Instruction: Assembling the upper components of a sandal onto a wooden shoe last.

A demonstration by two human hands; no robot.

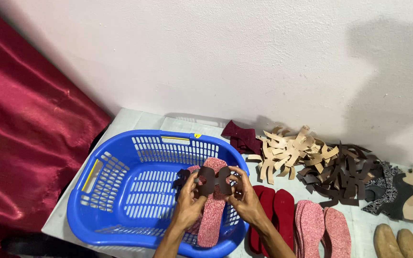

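Wall (244, 52): plain white, marked by a large soft shadow at the right.

Curtain (20, 143): shiny dark red cloth, filling the left side.

Table (135, 119): pale top pushed against the wall; its near edge is cut off by the frame.

Basket (120, 191): blue plastic with slotted walls, sitting on the table's left half.

Pile of tan cut straps (290, 148): heaped by the wall, with a pile of dark brown cut pieces (345, 177) touching it on the right.

Dark red soles (276, 210) and speckled pink soles (323, 227): lying flat just right of the basket, their lower ends cut off.

Folded maroon cloth (240, 136): behind the basket.

Patterned and beige pieces at the far right edge: hard to make out.

Pink sole (213, 210): lying in the basket under my hands, partly hidden by them.

Dark brown strap piece (211, 180): over the basket, above the pink sole, pinched at both ends.

My left hand (187, 208) grips its left end; my right hand (247, 203) grips its right end.
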